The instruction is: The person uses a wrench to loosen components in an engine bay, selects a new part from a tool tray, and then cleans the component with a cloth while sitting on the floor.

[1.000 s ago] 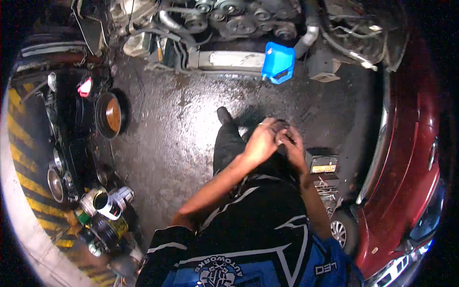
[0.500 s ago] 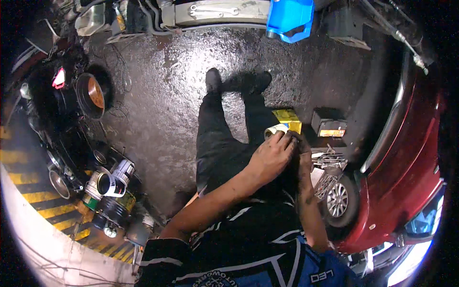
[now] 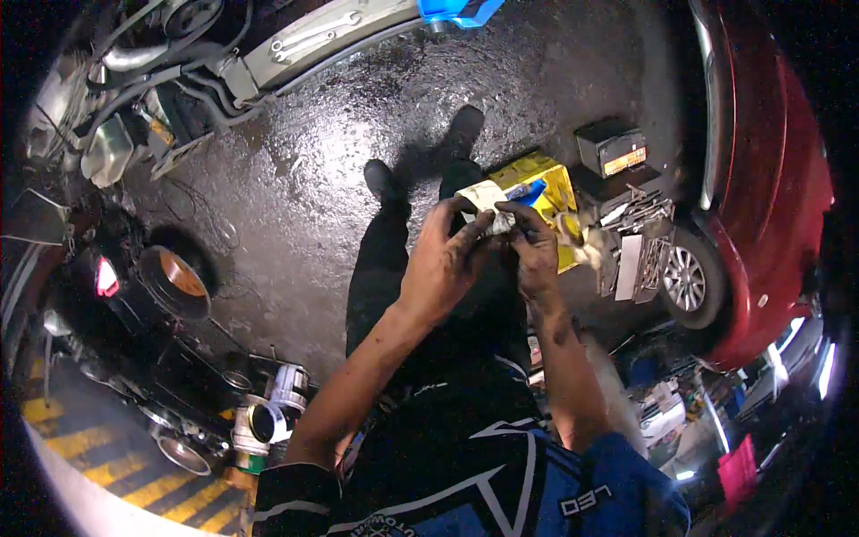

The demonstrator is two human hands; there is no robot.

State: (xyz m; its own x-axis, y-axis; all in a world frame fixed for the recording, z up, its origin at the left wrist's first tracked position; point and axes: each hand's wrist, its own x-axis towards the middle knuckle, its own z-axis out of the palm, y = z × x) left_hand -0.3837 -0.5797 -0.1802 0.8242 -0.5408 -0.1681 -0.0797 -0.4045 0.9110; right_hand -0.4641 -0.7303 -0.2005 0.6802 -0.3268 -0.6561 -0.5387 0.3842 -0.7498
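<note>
Between both hands, above my legs, is a cream-white roll that looks like masking tape. My left hand is closed around its left and near side, fingers and thumb pressed on it. From the right, my right hand pinches at the near edge of the roll; its dark-stained fingertips hide that part. Just beyond the right hand stands an open yellow box, with something blue at its opening. Pale crumpled cloth lies by the box's right side.
A black box like a car battery stands beyond a tray of metal tools. At the right is a red car with its wheel. Wrenches and a blue jug sit far ahead. Buckets stand at lower left.
My view has turned to the right. My hands have moved apart a little, and more of the roll shows between them. The yellow box is now less covered.
</note>
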